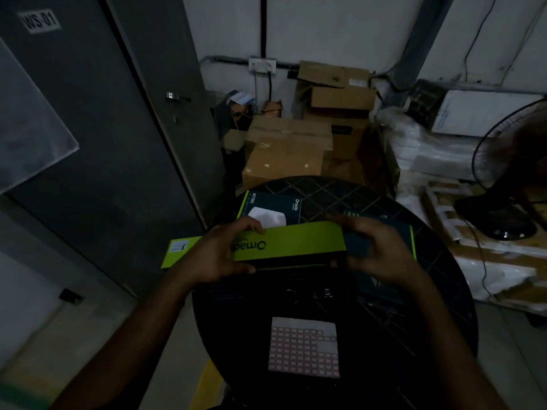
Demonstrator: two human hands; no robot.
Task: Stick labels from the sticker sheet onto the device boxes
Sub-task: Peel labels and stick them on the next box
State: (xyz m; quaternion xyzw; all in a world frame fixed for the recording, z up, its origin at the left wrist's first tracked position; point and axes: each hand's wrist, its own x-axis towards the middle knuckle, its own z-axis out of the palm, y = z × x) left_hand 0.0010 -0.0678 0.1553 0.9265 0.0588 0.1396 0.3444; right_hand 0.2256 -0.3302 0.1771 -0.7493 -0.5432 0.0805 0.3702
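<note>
Box point(291, 241), green side up, being held over the far half of the round black table point(438, 335), tilted toward the camera. Left hand point(213, 255) is gripping the box's left part, thumb along the lower edge, fingers curling over the top edge. Right hand point(381, 255) is gripping the box's dark right end, fingers wrapping round it. White tag point(179, 247) with a "3" is showing on the box's left tip, which is overhanging the table's left edge.

Second box point(270, 207), dark with green trim and a white device pictured, is lying flat by the table's far left edge, partly behind the held one. Third dark box point(384, 223) is lying near the right edge, mostly hidden by the right hand.

Sheet point(304, 349) of small pink labels is lying flat near the table's near edge, well apart from both hands.

Brown cartons point(284, 152) are sitting stacked on the floor beyond the table; fan point(500, 173) is standing off to the right. Lighting dim; fine detail unclear.
</note>
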